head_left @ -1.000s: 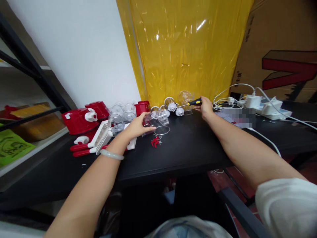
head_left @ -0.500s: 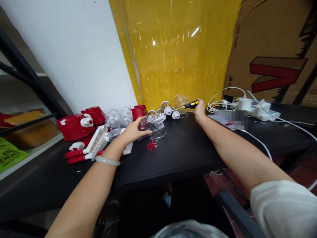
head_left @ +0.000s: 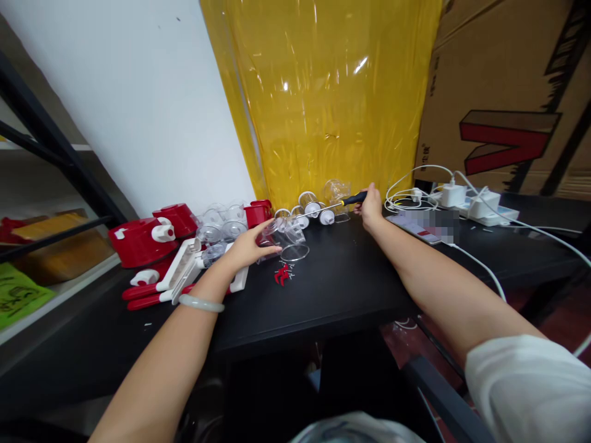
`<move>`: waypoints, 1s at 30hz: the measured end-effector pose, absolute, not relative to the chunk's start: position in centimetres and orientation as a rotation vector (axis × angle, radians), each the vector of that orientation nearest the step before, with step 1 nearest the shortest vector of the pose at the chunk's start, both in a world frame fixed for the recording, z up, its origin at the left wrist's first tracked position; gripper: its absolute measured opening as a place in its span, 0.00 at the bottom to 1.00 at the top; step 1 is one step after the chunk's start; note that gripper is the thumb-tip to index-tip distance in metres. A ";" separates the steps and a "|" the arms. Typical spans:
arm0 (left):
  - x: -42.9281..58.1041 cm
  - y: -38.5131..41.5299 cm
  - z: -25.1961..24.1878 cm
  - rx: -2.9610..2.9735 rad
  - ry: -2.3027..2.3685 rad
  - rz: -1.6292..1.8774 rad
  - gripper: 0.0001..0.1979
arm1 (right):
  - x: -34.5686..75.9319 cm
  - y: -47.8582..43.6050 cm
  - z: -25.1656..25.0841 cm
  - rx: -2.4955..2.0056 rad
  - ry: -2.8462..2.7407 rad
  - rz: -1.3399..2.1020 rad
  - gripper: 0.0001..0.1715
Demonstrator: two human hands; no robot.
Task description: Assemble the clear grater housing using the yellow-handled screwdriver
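Observation:
My left hand is closed round a clear plastic container lying on its side on the black table, its round rim facing me. In my right hand is a screwdriver with a black and yellow handle. Its long shaft points left, and the tip is at the container's far side; whether it touches a screw cannot be made out. Just in front of the container lie small red plastic pieces and several screws. Clear cylinders with white ends lie behind the shaft.
To the left are red housings, white parts with red handles and several clear cups. A phone and a power strip with chargers and cables lie right. Behind hangs a yellow plastic sheet beside a cardboard box.
The screwdriver's handle has turned in my right hand, showing less yellow. My left hand keeps its hold on the container. The view has shifted slightly.

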State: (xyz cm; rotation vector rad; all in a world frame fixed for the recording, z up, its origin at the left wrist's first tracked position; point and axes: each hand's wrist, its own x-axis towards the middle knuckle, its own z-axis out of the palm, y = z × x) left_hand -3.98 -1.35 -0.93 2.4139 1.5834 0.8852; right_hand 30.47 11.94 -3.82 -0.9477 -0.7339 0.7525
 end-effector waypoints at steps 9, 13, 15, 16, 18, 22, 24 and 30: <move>-3.9 -1.2 -1.0 2.451 1.593 0.875 0.46 | 30.6 12.2 -3.5 -0.960 -0.699 0.822 0.14; -3.8 -1.3 -0.9 2.445 1.589 0.883 0.46 | 30.5 11.8 -3.4 -0.969 -0.723 0.760 0.15; -3.8 -1.5 -0.8 2.445 1.589 0.879 0.45 | 30.6 11.7 -3.4 -0.976 -0.732 0.729 0.19; -3.7 -1.5 -0.8 2.443 1.589 0.873 0.45 | 30.6 11.6 -3.4 -0.980 -0.735 0.734 0.20; -3.7 -1.7 -0.7 2.440 1.586 0.866 0.45 | 30.6 11.5 -3.2 -0.977 -0.720 0.785 0.23; -3.7 -1.6 -0.7 2.444 1.599 0.857 0.46 | 30.5 11.4 -2.8 -0.910 -0.666 0.895 0.20; -3.8 -1.5 -0.8 2.449 1.611 0.851 0.46 | 30.5 11.4 -2.8 -0.910 -0.661 0.908 0.16; -3.8 -1.5 -0.8 2.431 1.628 0.844 0.47 | 30.5 11.3 -3.3 -0.966 -0.742 0.793 0.21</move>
